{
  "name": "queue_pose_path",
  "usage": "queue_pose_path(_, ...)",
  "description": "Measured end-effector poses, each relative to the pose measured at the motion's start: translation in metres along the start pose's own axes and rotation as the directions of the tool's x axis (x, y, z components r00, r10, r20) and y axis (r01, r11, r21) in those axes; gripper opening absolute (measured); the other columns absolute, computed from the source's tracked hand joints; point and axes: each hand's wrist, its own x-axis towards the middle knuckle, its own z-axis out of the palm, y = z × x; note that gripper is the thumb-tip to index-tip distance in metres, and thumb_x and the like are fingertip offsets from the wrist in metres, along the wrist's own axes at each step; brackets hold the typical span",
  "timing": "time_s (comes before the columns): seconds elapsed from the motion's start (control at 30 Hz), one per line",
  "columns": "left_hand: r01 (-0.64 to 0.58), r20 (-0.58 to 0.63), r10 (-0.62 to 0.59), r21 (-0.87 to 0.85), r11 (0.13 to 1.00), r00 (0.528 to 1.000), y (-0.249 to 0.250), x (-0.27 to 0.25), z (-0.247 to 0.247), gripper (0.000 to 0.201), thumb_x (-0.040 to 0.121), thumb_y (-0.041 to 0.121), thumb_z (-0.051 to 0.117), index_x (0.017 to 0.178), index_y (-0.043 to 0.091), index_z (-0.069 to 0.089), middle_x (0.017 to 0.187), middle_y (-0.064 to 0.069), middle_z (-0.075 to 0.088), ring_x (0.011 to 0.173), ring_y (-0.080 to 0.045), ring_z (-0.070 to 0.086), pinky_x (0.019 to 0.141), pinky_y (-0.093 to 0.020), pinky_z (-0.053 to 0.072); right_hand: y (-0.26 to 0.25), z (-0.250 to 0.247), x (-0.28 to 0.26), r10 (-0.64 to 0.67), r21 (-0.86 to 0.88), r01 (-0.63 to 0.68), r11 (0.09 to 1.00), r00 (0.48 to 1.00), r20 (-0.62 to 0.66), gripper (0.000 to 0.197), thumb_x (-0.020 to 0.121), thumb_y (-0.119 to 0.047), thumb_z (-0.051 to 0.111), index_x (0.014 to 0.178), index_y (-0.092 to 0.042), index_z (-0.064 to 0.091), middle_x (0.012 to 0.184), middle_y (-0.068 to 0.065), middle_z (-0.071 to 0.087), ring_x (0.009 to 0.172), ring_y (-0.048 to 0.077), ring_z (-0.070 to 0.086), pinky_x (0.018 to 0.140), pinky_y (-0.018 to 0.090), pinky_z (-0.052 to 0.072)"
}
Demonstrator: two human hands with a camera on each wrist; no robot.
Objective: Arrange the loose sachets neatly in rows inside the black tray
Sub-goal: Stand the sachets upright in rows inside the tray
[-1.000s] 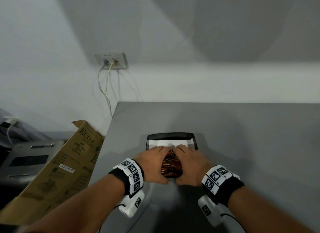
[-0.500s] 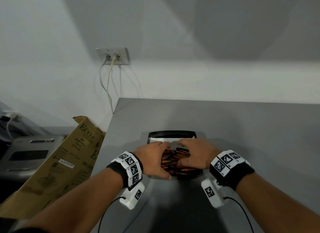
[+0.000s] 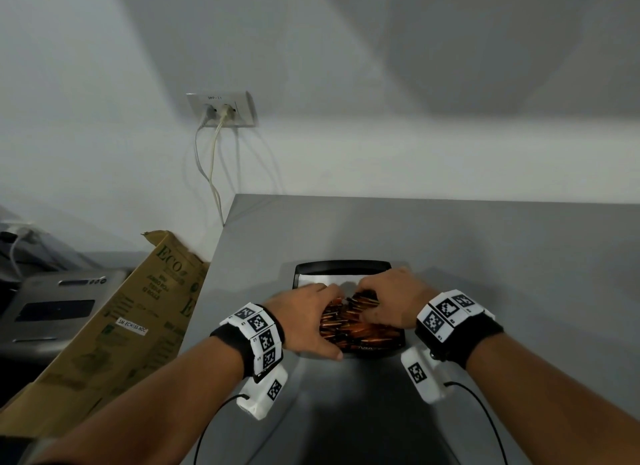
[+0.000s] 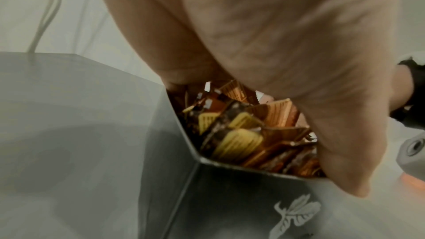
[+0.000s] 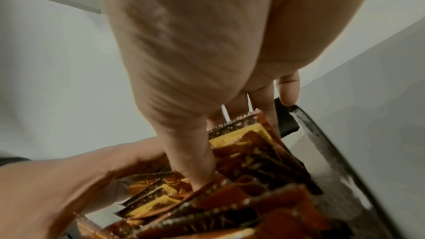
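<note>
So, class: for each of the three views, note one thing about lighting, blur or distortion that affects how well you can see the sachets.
Head view: sharp, but wide-angle bending curves the table edge and shadow falls near the black tray. Left wrist view: the left hand fills the frame; the sachets look soft. Right wrist view: the right hand looms large, foreground sachets are smeared, lighting dim.

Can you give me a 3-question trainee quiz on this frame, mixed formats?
1. True or false: the brown and gold foil sachets lie on the grey countertop outside the black plastic tray.
2. Multiple choice: the tray's far end shows A) a white liner, B) a red cloth, C) a metal lid.
3. Fill in: both hands, left hand and right hand, are on the ____.

Key: 1 false; 2 A; 3 sachets.
</note>
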Motion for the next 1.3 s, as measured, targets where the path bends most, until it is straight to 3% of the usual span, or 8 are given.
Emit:
queue_pose_path(0.47,0.006,-0.050,-0.007,-0.026,1.000,0.999,0.000,0.000,0.000,0.079,0.066,0.082,0.060,0.125,0.034,0.045,0.110,0.012,0.057,0.095,-0.009,0.058,0.085,-0.034,0.055,-0.006,-0.001,-0.003,0.002,-0.096,-0.016,0.995,0.990,-0.142,0.016,0.089,-0.034,0.058,0.102,-0.026,0.060,0.098,-0.006,0.067,0.094,0.018,0.062,0.099,0.037,0.039)
queue_pose_path(0.7,0.019,-0.062,-0.023,-0.067,0.998,0.998,0.001,-0.003,-0.002,0.086,0.070,0.083,0.057,0.136,0.030,0.042,0.120,0.009,0.060,0.103,-0.010,0.060,0.092,-0.033,0.053,0.006,-0.016,-0.022,0.138,0.388,-0.030,0.921,0.958,-0.253,0.013,0.090,-0.026,0.069,0.102,-0.026,0.064,0.089,-0.009,0.066,0.076,0.003,0.062,0.065,0.017,0.047)
queue_pose_path(0.87,0.040,-0.193,-0.100,-0.294,0.955,0.976,0.009,-0.006,-0.017,0.090,0.073,0.085,0.050,0.143,0.028,0.042,0.142,0.005,0.054,0.125,-0.011,0.053,0.105,-0.037,0.046,0.004,-0.018,-0.033,0.221,0.678,0.085,0.730,0.910,-0.351,0.017,0.088,-0.023,0.072,0.104,-0.027,0.067,0.094,-0.005,0.074,0.088,0.012,0.070,0.087,0.042,0.057)
queue_pose_path(0.97,-0.089,-0.316,-0.157,-0.641,0.763,0.936,0.028,-0.005,-0.034,0.094,0.071,0.081,0.059,0.142,0.022,0.047,0.141,0.003,0.058,0.126,-0.010,0.056,0.109,-0.037,0.044,-0.010,-0.024,-0.041,0.240,0.783,0.198,0.589,0.883,-0.404,0.018,0.086,-0.021,0.075,0.103,-0.026,0.070,0.098,-0.004,0.076,0.093,0.015,0.072,0.093,0.048,0.055)
queue_pose_path(1.07,-0.239,-0.350,-0.227,-0.882,0.407,0.909,0.051,0.001,-0.046,0.080,0.070,0.059,0.075,0.131,0.010,0.056,0.122,-0.004,0.070,0.112,-0.018,0.067,0.099,-0.035,0.052,-0.028,-0.034,-0.049,0.217,0.860,0.303,0.411,0.883,-0.416,0.030,0.087,-0.014,0.074,0.115,-0.020,0.067,0.108,0.003,0.075,0.103,0.023,0.071,0.098,0.051,0.053)
queue_pose_path(1.17,-0.212,-0.207,-0.220,-0.977,0.003,0.953,0.072,0.003,-0.049,0.062,0.074,0.028,0.077,0.124,-0.004,0.060,0.112,-0.019,0.068,0.102,-0.033,0.065,0.096,-0.046,0.049,-0.042,-0.038,-0.057,0.172,0.919,0.362,0.156,0.906,-0.386,0.039,0.089,0.001,0.067,0.125,-0.011,0.059,0.117,0.012,0.071,0.112,0.033,0.066,0.099,0.050,0.052)
queue_pose_path(1.23,-0.154,-0.124,-0.192,-0.977,-0.150,0.973,0.083,0.000,-0.047,0.049,0.071,0.015,0.071,0.115,-0.006,0.064,0.106,-0.022,0.067,0.097,-0.034,0.064,0.093,-0.045,0.049,-0.048,-0.040,-0.064,0.160,0.891,0.348,0.293,0.900,-0.405,0.038,0.090,-0.003,0.068,0.125,-0.016,0.060,0.113,0.003,0.073,0.108,0.022,0.069,0.097,0.044,0.054)
queue_pose_path(1.3,-0.146,-0.098,-0.191,-0.954,-0.260,0.977,0.088,-0.002,-0.041,0.037,0.071,0.009,0.064,0.106,-0.005,0.068,0.101,-0.022,0.070,0.091,-0.032,0.069,0.084,-0.042,0.056,-0.050,-0.042,-0.073,0.123,0.741,0.293,0.604,0.884,-0.451,0.038,0.090,-0.018,0.071,0.125,-0.027,0.060,0.111,-0.012,0.071,0.104,0.005,0.067,0.094,0.031,0.053)
